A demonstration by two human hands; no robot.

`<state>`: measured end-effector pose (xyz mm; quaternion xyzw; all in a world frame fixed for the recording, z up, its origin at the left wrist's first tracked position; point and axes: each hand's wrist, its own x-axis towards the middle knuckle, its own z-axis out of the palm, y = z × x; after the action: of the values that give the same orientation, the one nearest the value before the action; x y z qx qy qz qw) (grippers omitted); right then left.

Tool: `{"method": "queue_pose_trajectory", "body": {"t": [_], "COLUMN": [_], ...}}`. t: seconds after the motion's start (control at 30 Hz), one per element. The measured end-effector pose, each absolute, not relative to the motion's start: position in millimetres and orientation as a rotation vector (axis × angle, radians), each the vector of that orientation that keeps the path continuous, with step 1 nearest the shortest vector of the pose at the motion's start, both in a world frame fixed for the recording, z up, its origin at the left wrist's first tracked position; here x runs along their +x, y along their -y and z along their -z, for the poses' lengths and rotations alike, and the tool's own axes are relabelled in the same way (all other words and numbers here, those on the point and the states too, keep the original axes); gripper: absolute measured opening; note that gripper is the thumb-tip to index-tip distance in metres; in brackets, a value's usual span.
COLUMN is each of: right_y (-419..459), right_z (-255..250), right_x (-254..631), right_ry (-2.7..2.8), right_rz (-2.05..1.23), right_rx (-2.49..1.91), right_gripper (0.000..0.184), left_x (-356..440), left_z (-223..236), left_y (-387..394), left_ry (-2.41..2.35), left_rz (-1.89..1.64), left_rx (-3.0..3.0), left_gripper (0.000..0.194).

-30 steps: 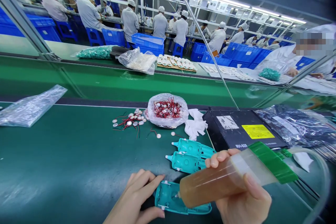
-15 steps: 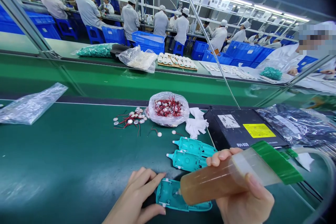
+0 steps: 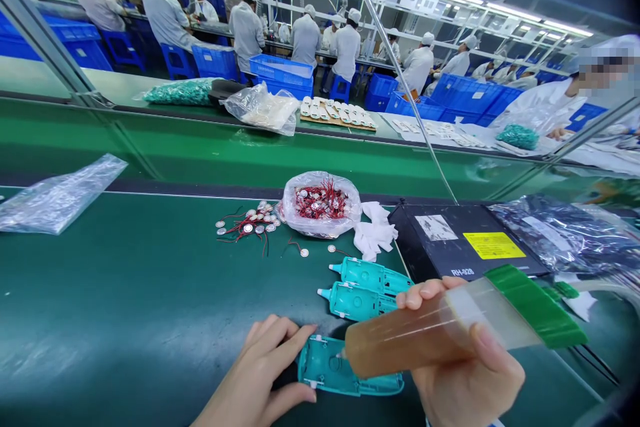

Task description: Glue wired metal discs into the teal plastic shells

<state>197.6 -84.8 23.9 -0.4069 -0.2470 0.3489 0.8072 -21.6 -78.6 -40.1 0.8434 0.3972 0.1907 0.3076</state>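
Head view: fingers of the right hand [image 3: 467,380] are clamped around a translucent plastic bottle [image 3: 400,347] of amber liquid with a green band, its nozzle tip at the open teal plastic housing half [image 3: 325,363]. Fingers of the left hand [image 3: 257,363], held together, and its thumb grip that housing's edge on the green conveyor belt [image 3: 100,293]. Just beyond lie two closed teal housings [image 3: 363,287], then a clear plastic bag [image 3: 295,220] filled with red-wired metal discs, with more loose discs [image 3: 245,227] beside it.

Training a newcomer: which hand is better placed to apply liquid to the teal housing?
Right hand, likely: it holds the amber liquid bottle, tip at the housing; the left hand steadies it.
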Motion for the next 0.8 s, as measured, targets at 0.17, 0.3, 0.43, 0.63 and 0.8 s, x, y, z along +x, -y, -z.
{"method": "queue_pose_trajectory", "body": {"t": [0.17, 0.3, 0.43, 0.63, 0.8], "right_y": [83, 85, 92, 100, 96], "right_z": [-26, -34, -36, -39, -49], "right_x": [198, 195, 197, 196, 189], "right_ry": [0.567, 0.624, 0.707, 0.827, 0.914], "right_rz": [-0.722, -0.675, -0.638, -0.659, -0.662], "right_rx": [-0.864, -0.875, -0.891, -0.962, -0.99], "right_gripper": [0.037, 0.035, 0.034, 0.039, 0.034], "left_x": [-22, -21, -20, -20, -18], "left_z": [38, 38, 36, 29, 24], "left_y": [79, 77, 76, 78, 78], "left_ry": [-1.044, -1.042, -1.048, -1.059, -1.051], "left_rz": [-0.489, -0.489, -0.49, -0.433, -0.471], "left_rx": [2.231, 2.225, 2.194, 2.138, 2.147], "left_gripper": [0.061, 0.059, 0.057, 0.052, 0.048]}}
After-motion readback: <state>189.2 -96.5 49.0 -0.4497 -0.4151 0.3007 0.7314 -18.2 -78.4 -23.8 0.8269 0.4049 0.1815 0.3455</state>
